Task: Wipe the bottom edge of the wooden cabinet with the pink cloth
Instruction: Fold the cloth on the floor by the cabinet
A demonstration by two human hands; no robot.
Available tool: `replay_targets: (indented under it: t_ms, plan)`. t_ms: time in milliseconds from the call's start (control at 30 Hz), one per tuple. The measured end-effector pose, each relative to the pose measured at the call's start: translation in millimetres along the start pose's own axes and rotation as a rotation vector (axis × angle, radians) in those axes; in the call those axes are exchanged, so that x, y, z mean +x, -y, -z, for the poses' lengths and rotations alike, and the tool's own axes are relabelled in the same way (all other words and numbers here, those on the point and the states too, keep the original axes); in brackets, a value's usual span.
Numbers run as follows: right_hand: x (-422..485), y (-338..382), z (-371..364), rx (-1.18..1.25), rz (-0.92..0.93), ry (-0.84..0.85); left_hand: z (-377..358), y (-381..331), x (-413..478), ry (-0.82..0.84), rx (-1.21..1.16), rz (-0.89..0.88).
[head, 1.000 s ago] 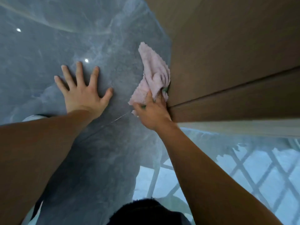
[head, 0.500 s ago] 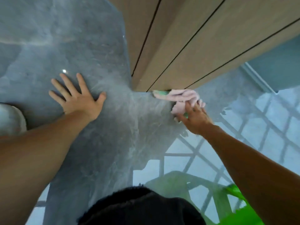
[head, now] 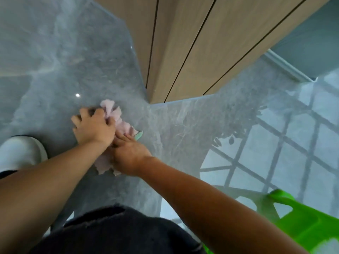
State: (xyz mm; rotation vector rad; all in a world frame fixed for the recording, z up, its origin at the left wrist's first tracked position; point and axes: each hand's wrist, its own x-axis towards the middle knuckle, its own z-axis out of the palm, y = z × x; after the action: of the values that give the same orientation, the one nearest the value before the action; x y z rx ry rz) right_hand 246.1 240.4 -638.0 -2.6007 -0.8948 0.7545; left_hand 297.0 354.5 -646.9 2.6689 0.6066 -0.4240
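Cloth, the pink cloth (head: pixel 117 118), is lying bunched on the grey floor (head: pixel 55 70), apart from the wooden cabinet (head: pixel 192 52) standing at its two o'clock. Left hand (head: pixel 93 129) is clenching its grip on the cloth; right hand (head: pixel 128 154), at five o'clock, is pinching it too. A green stool (head: pixel 300 222) is showing farther at four o'clock.

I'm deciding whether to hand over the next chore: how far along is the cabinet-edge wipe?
Done: cannot tell, the wooden cabinet shows no wiped trace. In hand: left hand and right hand bunch the pink cloth on the floor, apart from the cabinet. Left: bring the cloth to its bottom edge.
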Motion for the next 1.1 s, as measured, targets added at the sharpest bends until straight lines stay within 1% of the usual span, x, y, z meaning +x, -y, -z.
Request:
replay_targets:
  t_ms: [67, 100, 133, 167, 200, 233, 267, 300, 400, 467, 500, 567, 633, 667, 733, 800, 833, 867, 933, 967, 1000, 1067, 1100]
  plan:
    - [-20.8, -6.0, 14.3, 0.253, -0.155, -0.083, 7.6, -13.3, -13.3, 0.120, -0.034, -0.033]
    - [-36.1, -6.8, 24.4, 0.415, -0.291, -0.126, 14.3, -21.5, -25.5, 0.210, -0.104, -0.046]
    - [-53.3, -6.6, 35.6, 0.628, -0.465, -0.194, 22.9, -30.1, -40.6, 0.319, -0.183, -0.055]
    - [-73.1, -3.8, 48.5, 0.928, -0.668, -0.284, 36.1, -38.8, -59.2, 0.444, -0.274, -0.041]
    - [-96.1, 2.0, 64.3, 1.265, -0.831, -0.387, 52.2, -47.7, -79.4, 0.573, -0.387, 0.014]
    - [-121.8, 10.3, 79.5, 1.557, -0.937, -0.484, 71.7, -57.6, -100.4, 0.690, -0.493, 0.093]
    - [-149.3, 23.0, 96.8, 1.770, -0.988, -0.568, 93.0, -66.3, -122.4, 0.774, -0.574, 0.162]
    - [-176.9, 40.1, 115.8, 1.890, -1.016, -0.650, 117.1, -76.2, -145.7, 0.823, -0.606, 0.191]
    - [-266.2, 108.6, 184.6, 2.051, -1.070, -0.826, 197.4, -114.5, -229.2, 0.884, -0.493, 0.220]
    - [-332.1, 154.8, 233.0, 2.044, -1.116, -0.964, 249.0, -142.0, -297.3, 0.869, -0.418, 0.259]
    - [-366.2, 176.4, 255.6, 1.982, -1.150, -1.029, 270.7, -153.8, -331.5, 0.868, -0.396, 0.263]
    - [-437.3, 214.6, 288.4, 1.749, -1.204, -1.109, 303.6, -174.1, -398.6, 0.884, -0.352, 0.258]
    - [-505.2, 244.1, 304.4, 1.479, -1.218, -1.086, 320.5, -193.3, -459.7, 0.925, -0.360, 0.231]
    - [-537.9, 254.3, 305.5, 1.347, -1.240, -1.068, 322.1, -202.1, -488.9, 0.967, -0.362, 0.213]
    - [-593.1, 260.5, 297.3, 1.041, -1.289, -1.098, 312.5, -219.3, -540.1, 1.075, -0.363, 0.187]
    - [-628.2, 251.5, 270.5, 0.808, -1.359, -1.108, 290.4, -230.4, -578.6, 1.176, -0.421, 0.209]
    - [-636.6, 246.6, 252.6, 0.751, -1.378, -1.042, 277.5, -233.1, -593.5, 1.222, -0.463, 0.232]
    - [-639.3, 242.4, 233.4, 0.747, -1.345, -0.932, 266.0, -234.8, -602.8, 1.256, -0.493, 0.252]
    - [-634.4, 237.3, 198.6, 0.802, -1.211, -0.611, 251.2, -231.4, -607.9, 1.287, -0.518, 0.248]
    - [-630.6, 236.9, 184.6, 0.801, -1.173, -0.465, 247.1, -223.8, -606.5, 1.259, -0.530, 0.236]
    - [-628.7, 236.2, 179.0, 0.785, -1.157, -0.375, 247.7, -214.8, -602.4, 1.219, -0.533, 0.214]
    - [-633.7, 235.3, 187.1, 0.794, -1.192, -0.317, 268.0, -197.5, -591.9, 1.164, -0.478, 0.149]
    - [-639.5, 237.7, 200.2, 0.791, -1.229, -0.299, 284.2, -187.8, -584.5, 1.152, -0.410, 0.114]
